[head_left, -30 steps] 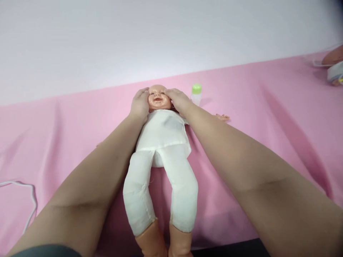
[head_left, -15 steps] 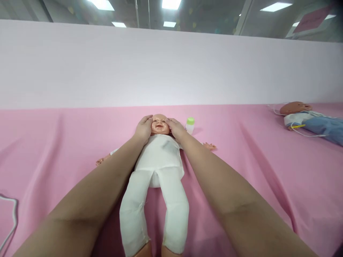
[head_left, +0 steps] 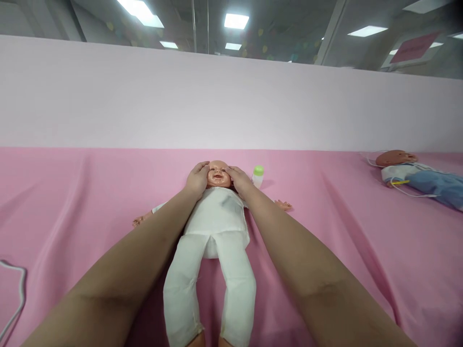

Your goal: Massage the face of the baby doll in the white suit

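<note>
A baby doll (head_left: 219, 209) with a white cloth body and a hard plastic head lies on its back on the pink cloth (head_left: 90, 193), face up, legs toward me. My left hand (head_left: 198, 180) lies against the left side of its head, and my right hand (head_left: 240, 181) against the right side. Together the two hands hold the head between them, with fingertips near its forehead and eyes. Both of the doll's arms stretch outward, partly hidden under my forearms. Just right of my right hand stands a small bottle (head_left: 258, 177) with a green cap.
At the right edge lies a second doll (head_left: 434, 182) in blue and white clothing, with thin white tubing and a yellow piece on it. A grey cord (head_left: 22, 289) curves at the lower left. Behind the cloth rises a white wall (head_left: 231, 101) with glass above.
The whole view has shifted, so the doll's head and my hands appear slightly lower. My hands stay on the sides of the doll's head.
</note>
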Demonstrator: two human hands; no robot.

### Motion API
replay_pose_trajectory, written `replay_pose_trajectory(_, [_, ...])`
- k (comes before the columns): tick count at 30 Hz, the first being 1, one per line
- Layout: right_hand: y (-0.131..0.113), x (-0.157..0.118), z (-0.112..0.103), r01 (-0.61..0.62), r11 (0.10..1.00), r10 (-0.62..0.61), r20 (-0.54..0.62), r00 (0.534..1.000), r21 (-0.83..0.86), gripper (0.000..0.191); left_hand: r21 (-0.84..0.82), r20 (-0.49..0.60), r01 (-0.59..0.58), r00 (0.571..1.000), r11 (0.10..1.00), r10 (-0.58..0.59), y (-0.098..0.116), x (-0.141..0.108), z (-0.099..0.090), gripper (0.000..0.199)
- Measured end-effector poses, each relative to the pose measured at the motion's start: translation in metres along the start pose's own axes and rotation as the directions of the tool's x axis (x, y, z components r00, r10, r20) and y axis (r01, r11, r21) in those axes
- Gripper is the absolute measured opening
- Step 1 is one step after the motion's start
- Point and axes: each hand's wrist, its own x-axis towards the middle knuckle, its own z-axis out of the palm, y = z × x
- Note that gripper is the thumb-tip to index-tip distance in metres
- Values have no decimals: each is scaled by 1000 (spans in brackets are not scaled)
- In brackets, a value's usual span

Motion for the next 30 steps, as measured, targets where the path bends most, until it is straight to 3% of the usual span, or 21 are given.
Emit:
replay_pose_trajectory(7, [-1, 0, 1, 1, 1000, 0, -11, 1000, 19, 40, 8, -3, -54, 999, 998, 54, -7, 6, -2, 37])
replay_pose_trajectory(30, [2, 2, -1, 25, 1000, -25, -8, 1000, -16, 41, 12, 6, -56, 998, 998, 56, -9, 7, -3, 36])
